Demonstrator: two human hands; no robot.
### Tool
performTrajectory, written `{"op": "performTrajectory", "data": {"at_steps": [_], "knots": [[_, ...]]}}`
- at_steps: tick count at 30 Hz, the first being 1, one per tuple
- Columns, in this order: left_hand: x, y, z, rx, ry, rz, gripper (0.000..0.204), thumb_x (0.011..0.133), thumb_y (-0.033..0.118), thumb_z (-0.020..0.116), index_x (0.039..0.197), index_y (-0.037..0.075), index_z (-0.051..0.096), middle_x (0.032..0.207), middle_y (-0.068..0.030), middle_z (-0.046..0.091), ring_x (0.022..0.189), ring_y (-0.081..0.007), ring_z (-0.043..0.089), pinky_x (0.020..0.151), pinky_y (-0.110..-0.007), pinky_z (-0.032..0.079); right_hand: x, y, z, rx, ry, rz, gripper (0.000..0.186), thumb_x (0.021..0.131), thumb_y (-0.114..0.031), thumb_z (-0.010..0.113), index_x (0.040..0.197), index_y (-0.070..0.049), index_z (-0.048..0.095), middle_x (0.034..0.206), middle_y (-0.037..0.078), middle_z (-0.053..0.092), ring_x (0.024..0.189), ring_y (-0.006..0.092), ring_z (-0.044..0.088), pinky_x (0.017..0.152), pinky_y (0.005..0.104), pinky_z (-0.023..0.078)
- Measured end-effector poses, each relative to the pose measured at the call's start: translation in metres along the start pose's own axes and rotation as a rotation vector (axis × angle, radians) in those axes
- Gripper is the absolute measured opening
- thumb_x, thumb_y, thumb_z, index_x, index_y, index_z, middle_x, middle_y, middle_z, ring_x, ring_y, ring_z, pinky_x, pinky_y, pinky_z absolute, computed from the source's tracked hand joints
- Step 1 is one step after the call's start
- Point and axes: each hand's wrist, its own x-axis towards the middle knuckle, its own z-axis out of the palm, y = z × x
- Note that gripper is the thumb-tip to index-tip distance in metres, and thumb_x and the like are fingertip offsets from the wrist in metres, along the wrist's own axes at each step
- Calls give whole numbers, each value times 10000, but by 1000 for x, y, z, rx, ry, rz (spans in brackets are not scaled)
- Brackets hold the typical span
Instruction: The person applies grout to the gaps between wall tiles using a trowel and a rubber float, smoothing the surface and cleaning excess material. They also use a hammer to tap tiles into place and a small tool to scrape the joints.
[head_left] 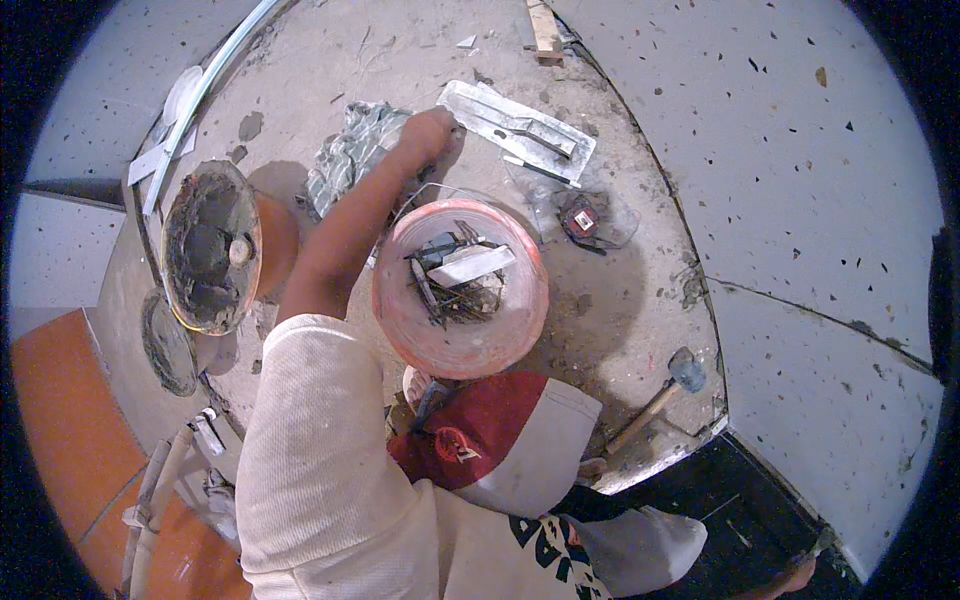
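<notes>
My left arm reaches forward past a pink-rimmed bucket (460,360). My left hand (428,137) is low over the dusty floor, fingers curled under and closed; whatever they hold is hidden. Beside it lies a crumpled grey-green checked cloth (345,160). Just right of the knuckles, a flat plastering trowel (485,112) rests with its handle up. A slim black-and-white marker (540,171) lies against the trowel's near edge. Inside the bucket are a white bar (472,264) and several thin sticks. My right hand (795,580) shows only partly at the lower right rim; its fingers are unclear.
An orange bucket of grey mortar (210,250) leans at the left, beside a metal straightedge (205,95). A tape measure (580,218) lies on clear plastic. A mallet (686,370) sits near my feet. Speckled pale slabs (800,200) border the right; orange tiles (75,400) lie lower left.
</notes>
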Motion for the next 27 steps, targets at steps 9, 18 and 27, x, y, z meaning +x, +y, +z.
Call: {"op": "performTrajectory", "data": {"at_steps": [9,18,27], "knots": [[-7,-23,15,-20,24,57,236,844,219,573,974,46,667,999,-202,664,928,-375,654,798,-464,524,-25,-22,-64,-469,-99,-90,220,913,-342,562,1123,-304,617,838,17,712,770,192,710,636,374,583],[44,-20,12,-244,51,42,383,905,285,554,1163,12,628,1149,-219,633,1067,-363,600,944,-448,455,-104,-89,-154,550,-166,-20,443,903,-464,573,1265,-213,614,997,143,703,844,295,654,773,420,502],[4,128,-81,-581,220,299,301,977,242,560,1078,-26,650,924,-123,665,813,-216,586,769,-334,478,-81,-110,-103,1249,120,604,368,818,-341,698,1044,-51,709,942,140,725,803,264,689,761,390,527]]}}
